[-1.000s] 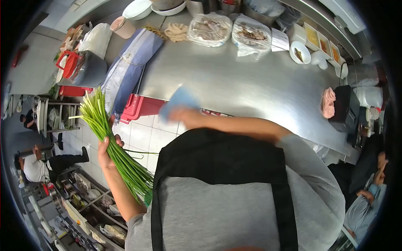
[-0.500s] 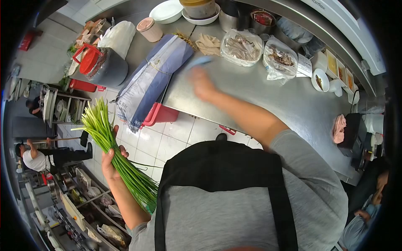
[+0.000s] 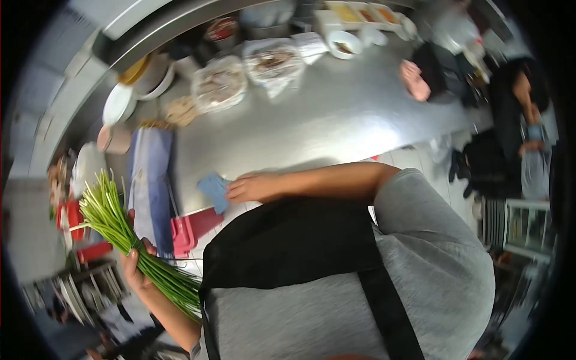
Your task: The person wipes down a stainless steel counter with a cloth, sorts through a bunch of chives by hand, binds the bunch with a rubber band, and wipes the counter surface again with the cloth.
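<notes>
My left hand (image 3: 137, 267) is closed around a tied bunch of garlic chives (image 3: 114, 219), held out at the left with its pale ends up. The long green leaves (image 3: 174, 288) hang down beside my forearm. At the front edge of the steel table (image 3: 288, 129), my right hand (image 3: 255, 188) has its fingers on a blue cloth (image 3: 214, 191). Part of that cloth droops over the edge. A blue-and-white paper sack (image 3: 150, 180) lies between the chives and the cloth.
Bagged food in clear plastic (image 3: 219, 84), a beige cloth (image 3: 181, 111) and a white bowl (image 3: 344, 45) stand along the back. A pink cloth (image 3: 414, 80) lies at the right. Below the table edge is a pink bin (image 3: 183, 235). Another person's arm (image 3: 528, 99) shows far right.
My view has turned toward the right. My right hand has come from further back on the table to its front edge with the blue cloth. The chives remain in my left hand.
</notes>
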A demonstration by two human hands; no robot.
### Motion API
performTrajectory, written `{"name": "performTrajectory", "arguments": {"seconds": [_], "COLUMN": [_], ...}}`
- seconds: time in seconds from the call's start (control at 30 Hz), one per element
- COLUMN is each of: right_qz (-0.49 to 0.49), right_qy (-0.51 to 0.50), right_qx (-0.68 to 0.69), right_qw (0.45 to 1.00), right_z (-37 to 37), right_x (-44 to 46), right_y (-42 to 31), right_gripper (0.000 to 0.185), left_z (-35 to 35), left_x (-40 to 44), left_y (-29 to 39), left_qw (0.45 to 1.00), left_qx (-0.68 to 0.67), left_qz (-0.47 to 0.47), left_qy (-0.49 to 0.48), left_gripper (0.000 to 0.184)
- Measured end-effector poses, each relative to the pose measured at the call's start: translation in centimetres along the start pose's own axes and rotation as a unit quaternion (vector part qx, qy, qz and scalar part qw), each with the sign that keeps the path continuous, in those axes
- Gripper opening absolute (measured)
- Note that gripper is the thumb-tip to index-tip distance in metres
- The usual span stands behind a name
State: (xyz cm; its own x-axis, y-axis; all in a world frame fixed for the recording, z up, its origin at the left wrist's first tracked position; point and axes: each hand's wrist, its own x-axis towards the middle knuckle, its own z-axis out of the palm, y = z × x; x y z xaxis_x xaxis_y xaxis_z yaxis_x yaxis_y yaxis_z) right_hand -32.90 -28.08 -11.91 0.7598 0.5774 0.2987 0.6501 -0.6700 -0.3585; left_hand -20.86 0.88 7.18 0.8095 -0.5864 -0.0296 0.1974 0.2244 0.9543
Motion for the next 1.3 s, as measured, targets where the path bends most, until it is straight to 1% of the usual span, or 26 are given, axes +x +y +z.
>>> {"name": "performTrajectory", "arguments": {"seconds": [0.07, 0.13, 0.17, 0.2, 0.23, 0.27, 0.3, 0.33, 0.4, 0.43, 0.5, 0.57, 0.6, 0.63, 0.67, 0.7, 0.73, 0.77, 0.9, 1.0, 1.03, 1.13, 1.2, 1.23, 1.27, 1.3], "right_qz": [0.114, 0.255, 0.356, 0.488, 0.607, 0.637, 0.787, 0.88, 0.915, 0.909, 0.888, 0.881, 0.832, 0.87, 0.884, 0.876, 0.86, 0.851, 0.831, 0.83, 0.826, 0.775, 0.724, 0.686, 0.703, 0.629], "right_qy": [0.116, 0.174, 0.187, 0.156, 0.209, 0.233, 0.229, -0.093, 0.017, -0.044, 0.134, 0.388, 0.469, 0.375, 0.322, 0.316, 0.338, 0.332, 0.345, 0.34, 0.35, 0.43, 0.484, 0.534, 0.502, 0.533], "right_qx": [0.006, -0.036, -0.11, -0.218, -0.209, -0.297, -0.268, -0.198, -0.236, -0.228, -0.144, 0.083, 0.207, 0.155, 0.151, 0.154, 0.191, 0.186, 0.24, 0.25, 0.258, 0.2, 0.052, 0.042, -0.046, -0.113], "right_qw": [0.987, 0.95, 0.909, 0.831, 0.737, 0.672, 0.506, 0.421, 0.328, 0.345, 0.416, 0.256, 0.211, 0.281, 0.303, 0.33, 0.331, 0.361, 0.364, 0.364, 0.359, 0.417, 0.488, 0.492, 0.503, 0.555], "right_z": [-0.4, -2.8, -4.4, -5.0, -6.0, -5.9, -6.4, -7.8, -8.2, -8.0, -7.5, -7.7, -7.7, -4.9, -4.1, -4.6, -1.8, -1.3, -1.1, -2.2, -3.9, -9.2, -14.9, -17.5, -21.4, -23.3], "right_x": [-8.4, -17.7, -22.4, -28.6, -34.6, -42.6, -49.4, -56.2, -61.5, -63.0, -62.4, -57.7, -55.3, -55.6, -55.4, -54.2, -56.8, -57.5, -60.2, -62.8, -63.0, -64.7, -64.0, -63.8, -62.3, -62.9], "right_y": [-0.7, -2.4, -4.1, -5.4, -7.2, -8.6, -11.3, -14.2, -21.2, -23.7, -27.3, -28.0, -27.9, -26.9, -26.2, -25.9, -24.8, -24.6, -24.2, -24.8, -25.0, -24.5, -23.2, -22.4, -21.9, -20.4], "right_gripper": [0.061, 0.052, 0.048, 0.049, 0.046, 0.039, 0.031, 0.025, 0.02, 0.021, 0.027, 0.035, 0.033, 0.032, 0.033, 0.032, 0.031, 0.031, 0.03, 0.03, 0.029, 0.03, 0.031, 0.033, 0.036, 0.037], "left_z": [1.6, 3.1, 4.2, 5.5, 6.7, 7.9, 9.1, 9.9, 11.3, 12.5, 15.0, 17.2, 18.5, 22.1, 25.5, 29.3, 33.2, 37.1, 51.1, 59.0, 60.7, 63.3, 64.3, 64.2, 64.2, 64.5], "left_x": [2.4, 4.5, 5.3, 6.1, 6.7, 7.1, 7.4, 7.9, 8.8, 8.9, 8.9, 10.0, 10.8, 12.6, 13.0, 12.8, 12.6, 12.6, 13.4, 13.0, 13.1, 14.2, 13.5, 13.1, 12.8, 12.8], "left_y": [-0.4, -1.0, -1.4, -1.9, -2.4, -2.9, -3.7, -4.4, -5.9, -6.5, -7.6, -9.2, -10.3, -11.7, -11.8, -11.6, -11.6, -11.8, -15.2, -20.9, -23.3, -32.0, -35.8, -37.1, -37.9, -38.5], "left_qw": [0.998, 0.992, 0.989, 0.985, 0.979, 0.974, 0.97, 0.963, 0.936, 0.926, 0.905, 0.885, 0.874, 0.859, 0.859, 0.858, 0.857, 0.858, 0.89, 0.918, 0.926, 0.946, 0.972, 0.98, 0.981, 0.981], "left_qx": [0.011, 0.01, 0.019, 0.016, 0.014, 0.014, 0.019, 0.033, 0.047, 0.06, 0.089, 0.12, 0.136, 0.146, 0.135, 0.12, 0.102, 0.096, 0.066, 0.044, 0.041, 0.072, 0.077, 0.089, 0.099, 0.111], "left_qz": [-0.013, -0.035, -0.049, -0.067, -0.085, -0.103, -0.119, -0.136, -0.185, -0.21, -0.261, -0.294, -0.311, -0.337, -0.315, -0.291, -0.269, -0.249, -0.214, -0.187, -0.183, -0.169, -0.138, -0.125, -0.121, -0.117], "left_qy": [-0.063, -0.12, -0.136, -0.161, -0.182, -0.202, -0.212, -0.23, -0.297, -0.309, -0.324, -0.34, -0.347, -0.357, -0.381, -0.405, -0.428, -0.439, -0.398, -0.346, -0.327, -0.269, -0.174, -0.128, -0.117, -0.107], "left_gripper": [0.087, 0.087, 0.086, 0.086, 0.085, 0.085, 0.082, 0.08, 0.081, 0.079, 0.075, 0.07, 0.067, 0.06, 0.058, 0.056, 0.055, 0.054, 0.052, 0.057, 0.059, 0.071, 0.079, 0.083, 0.087, 0.091]}}
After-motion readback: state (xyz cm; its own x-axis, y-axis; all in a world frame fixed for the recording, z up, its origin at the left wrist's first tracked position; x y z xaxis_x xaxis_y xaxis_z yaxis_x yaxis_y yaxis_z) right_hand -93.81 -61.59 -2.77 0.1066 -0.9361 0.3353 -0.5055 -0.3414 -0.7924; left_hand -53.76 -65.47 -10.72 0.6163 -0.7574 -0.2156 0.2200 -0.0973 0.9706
